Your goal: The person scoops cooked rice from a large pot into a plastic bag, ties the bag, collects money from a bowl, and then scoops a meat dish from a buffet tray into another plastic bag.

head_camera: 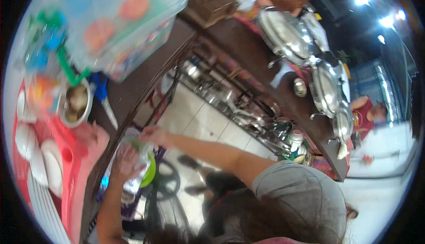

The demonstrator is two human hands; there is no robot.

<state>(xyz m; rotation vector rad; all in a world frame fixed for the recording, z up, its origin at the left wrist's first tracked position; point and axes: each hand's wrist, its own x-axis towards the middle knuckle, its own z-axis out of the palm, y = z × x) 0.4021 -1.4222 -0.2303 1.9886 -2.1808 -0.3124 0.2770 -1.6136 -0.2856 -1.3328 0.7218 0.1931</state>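
My left hand (126,165) reaches below the tabletop's edge, thumb and fingers spread over a clear plastic bag (134,182) with white contents. Close by, my right hand (153,136) is at the bag's far end. Its fingers are bent and blurred, so whether they grip the plastic cannot be told. Something green shows through the plastic between the hands. A lime-green bowl or dish (150,171) sits partly behind the bag. Under these lies a purple cloth or bag (129,211).
On the dark table are blue-handled scissors (105,99), a white cup (75,103), a red tray (74,174) of white plastic utensils and a clear plastic bin (132,41). Silver chafing dishes (323,88) line the opposite counter, above shelved metalware (245,111). A black fan (166,179) stands on the floor. A person (365,116) is farther off.
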